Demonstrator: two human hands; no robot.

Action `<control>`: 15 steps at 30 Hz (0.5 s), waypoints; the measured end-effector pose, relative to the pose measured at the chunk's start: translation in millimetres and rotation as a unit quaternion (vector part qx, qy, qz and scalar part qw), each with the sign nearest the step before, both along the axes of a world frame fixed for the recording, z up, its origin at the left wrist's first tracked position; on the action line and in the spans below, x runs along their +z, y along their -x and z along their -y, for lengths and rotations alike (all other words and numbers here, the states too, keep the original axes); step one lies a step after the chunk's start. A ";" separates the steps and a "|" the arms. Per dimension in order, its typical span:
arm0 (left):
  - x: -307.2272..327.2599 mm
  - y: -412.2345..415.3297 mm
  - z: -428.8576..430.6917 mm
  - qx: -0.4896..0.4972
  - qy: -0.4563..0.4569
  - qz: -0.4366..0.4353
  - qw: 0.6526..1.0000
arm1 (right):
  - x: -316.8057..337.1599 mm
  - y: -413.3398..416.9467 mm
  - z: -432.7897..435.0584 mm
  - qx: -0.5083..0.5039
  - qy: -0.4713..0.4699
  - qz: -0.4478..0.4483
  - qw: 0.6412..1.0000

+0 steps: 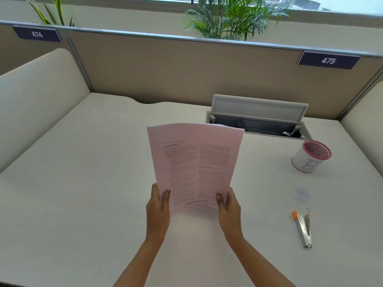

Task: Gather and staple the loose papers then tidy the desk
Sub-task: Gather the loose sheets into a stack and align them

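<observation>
I hold a stack of pale pink printed papers [195,162] upright above the middle of the white desk [83,193]. My left hand [158,208] grips the stack's lower left edge, thumb on the front. My right hand [229,206] grips the lower right edge the same way. The sheets bow slightly and their bottom edge hangs just above the desk. A silver stapler [303,228] with orange tips lies open on the desk to the right, well apart from both hands.
A white and red mesh cup [310,156] marked with a letter stands at the right rear. A small scatter of loose staples [302,194] lies between cup and stapler. An open cable hatch [259,119] sits at the back. Partition walls enclose the desk.
</observation>
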State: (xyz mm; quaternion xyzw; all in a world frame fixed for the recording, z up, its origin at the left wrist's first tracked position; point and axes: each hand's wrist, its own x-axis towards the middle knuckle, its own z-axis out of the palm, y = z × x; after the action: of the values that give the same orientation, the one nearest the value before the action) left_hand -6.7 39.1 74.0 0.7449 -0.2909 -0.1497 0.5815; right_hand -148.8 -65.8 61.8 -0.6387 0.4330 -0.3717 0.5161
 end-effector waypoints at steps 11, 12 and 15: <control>-10.1 9.7 -3.9 0.000 -0.030 -0.008 1.000 | -5.0 3.8 -2.6 -0.014 -0.030 -0.039 0.999; -9.8 9.6 -4.3 0.000 -0.034 -0.011 0.999 | -4.4 3.8 -2.4 -0.013 -0.032 -0.045 0.998; -5.4 9.1 -4.4 0.002 -0.047 -0.018 0.999 | -0.9 6.1 -0.3 -0.012 -0.032 -0.062 0.997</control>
State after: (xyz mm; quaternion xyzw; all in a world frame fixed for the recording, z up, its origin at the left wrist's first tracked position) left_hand -15.8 43.5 68.7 0.7691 -0.2718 -0.1753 0.5513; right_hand -154.9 -65.5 60.9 -0.6383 0.4838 -0.3233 0.5040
